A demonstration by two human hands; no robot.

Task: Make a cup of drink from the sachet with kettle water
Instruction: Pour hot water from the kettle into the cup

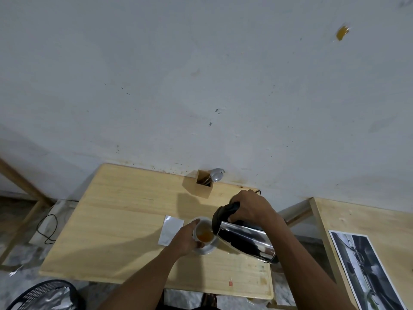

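A white cup (pixel 203 234) stands on a white saucer (pixel 209 249) near the middle of the wooden table (pixel 125 220); amber liquid fills part of it. My left hand (pixel 186 239) wraps the cup's left side. My right hand (pixel 251 209) grips the black handle of a shiny steel kettle (pixel 243 240), which is tilted with its spout over the cup's right rim. A silver sachet (pixel 169 230) lies flat on the table just left of the cup.
A wooden holder (pixel 203 186) with spoons and a fork stands at the table's back edge by the wall. A second table with a printed picture (pixel 366 269) is on the right. A black basket (pixel 44 296) sits on the floor at lower left, near a cable (pixel 48 229).
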